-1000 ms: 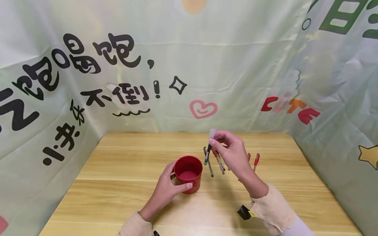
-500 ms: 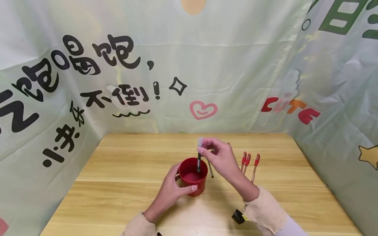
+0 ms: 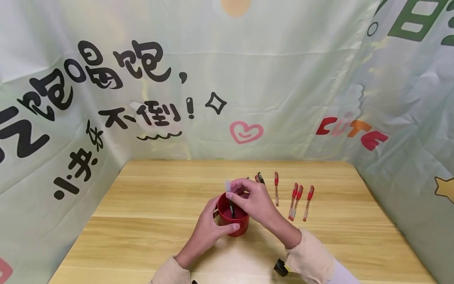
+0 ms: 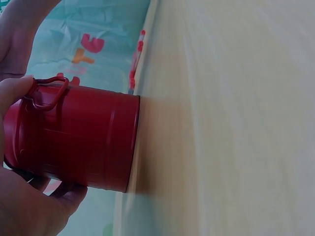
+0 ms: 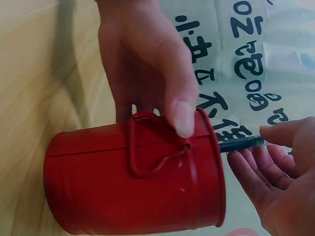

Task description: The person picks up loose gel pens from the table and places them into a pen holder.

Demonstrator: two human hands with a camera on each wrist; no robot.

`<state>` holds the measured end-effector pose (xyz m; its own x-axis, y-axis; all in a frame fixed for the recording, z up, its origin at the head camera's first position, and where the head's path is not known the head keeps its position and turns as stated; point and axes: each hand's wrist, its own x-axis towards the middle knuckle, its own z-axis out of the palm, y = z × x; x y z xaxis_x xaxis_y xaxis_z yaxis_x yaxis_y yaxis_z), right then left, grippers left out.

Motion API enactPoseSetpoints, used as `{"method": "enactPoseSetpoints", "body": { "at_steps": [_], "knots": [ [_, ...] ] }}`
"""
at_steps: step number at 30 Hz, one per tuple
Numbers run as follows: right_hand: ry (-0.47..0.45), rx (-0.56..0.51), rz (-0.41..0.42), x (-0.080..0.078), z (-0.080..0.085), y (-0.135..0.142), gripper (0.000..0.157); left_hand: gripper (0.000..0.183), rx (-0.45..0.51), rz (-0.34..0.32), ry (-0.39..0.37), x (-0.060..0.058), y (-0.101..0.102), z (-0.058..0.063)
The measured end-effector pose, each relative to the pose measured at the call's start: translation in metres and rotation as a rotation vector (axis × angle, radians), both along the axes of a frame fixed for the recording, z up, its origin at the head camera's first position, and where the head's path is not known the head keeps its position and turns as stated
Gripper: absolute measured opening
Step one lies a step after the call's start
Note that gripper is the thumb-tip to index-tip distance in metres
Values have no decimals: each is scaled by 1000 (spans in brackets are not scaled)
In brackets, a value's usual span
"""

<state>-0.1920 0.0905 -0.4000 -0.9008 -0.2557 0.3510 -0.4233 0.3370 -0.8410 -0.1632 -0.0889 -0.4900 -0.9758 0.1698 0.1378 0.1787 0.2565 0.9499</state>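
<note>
My left hand (image 3: 209,230) holds a small red metal bucket (image 3: 243,228) upright on the table, thumb near its rim and fingers round the far side. A wire side handle (image 5: 132,157) hangs by that thumb in the right wrist view. Between thumb and fingers my right hand (image 3: 259,203) pinches a dark pen (image 3: 232,208) by its pale, see-through upper end. The pen's lower part is inside the bucket. In the right wrist view, a short dark length of the pen (image 5: 241,144) shows outside the rim. Whether its tip touches the bottom cannot be seen.
Several red-capped pens lie on the wooden table (image 3: 149,209) to the right, among them a single red pen (image 3: 276,188). A black-capped pen (image 3: 261,178) lies partly hidden behind my right hand. Printed cloth (image 3: 198,71) hangs round the table's back and sides.
My right hand has moved left and down, bringing the pen from above the table into the bucket. The bucket and left hand have shifted slightly right.
</note>
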Motion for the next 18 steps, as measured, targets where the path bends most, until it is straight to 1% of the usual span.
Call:
{"method": "enactPoseSetpoints", "body": {
  "at_steps": [6, 18],
  "knots": [
    [40, 85, 15, 1, -4, -2, 14, 85, -11, -24, 14, -1, 3, 1],
    [7, 229, 91, 0, -14, -2, 11, 80, 11, -46, 25, 0, 4, 2]
  ]
}}
